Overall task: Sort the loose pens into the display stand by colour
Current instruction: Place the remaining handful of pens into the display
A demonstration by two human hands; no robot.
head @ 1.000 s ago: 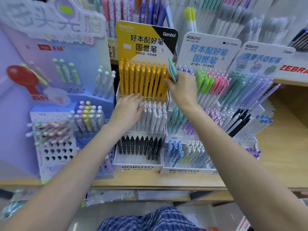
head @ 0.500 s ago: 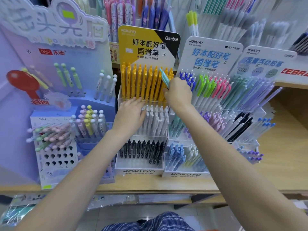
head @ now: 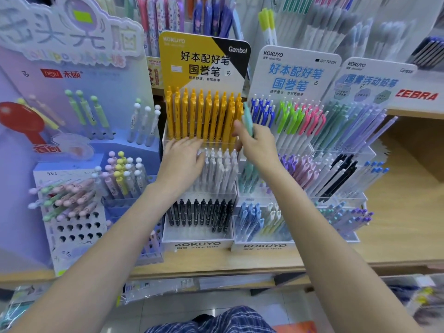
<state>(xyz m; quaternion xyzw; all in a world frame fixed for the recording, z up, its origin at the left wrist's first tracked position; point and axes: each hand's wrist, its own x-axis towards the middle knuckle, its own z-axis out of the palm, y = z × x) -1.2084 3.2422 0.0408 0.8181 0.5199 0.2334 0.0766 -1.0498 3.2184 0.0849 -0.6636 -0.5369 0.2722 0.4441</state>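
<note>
Teal pen held at the KOKUYO stand

The right hand [head: 258, 150] pinches a teal pen [head: 248, 118] upright beside the yellow pens [head: 204, 114], under the yellow "KOKUYO / Gambol" card [head: 204, 61]. The left hand [head: 183, 162], fingers straight, rests on the white pens [head: 221, 169]. The stand [head: 198, 245] reads "KOKUYO since 1905"; "ZEBRA" shows at the right edge.

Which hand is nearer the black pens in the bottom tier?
Left. The left hand rests on the white row directly above the black pens; the right hand, gripping a mint pen, is higher.
</note>
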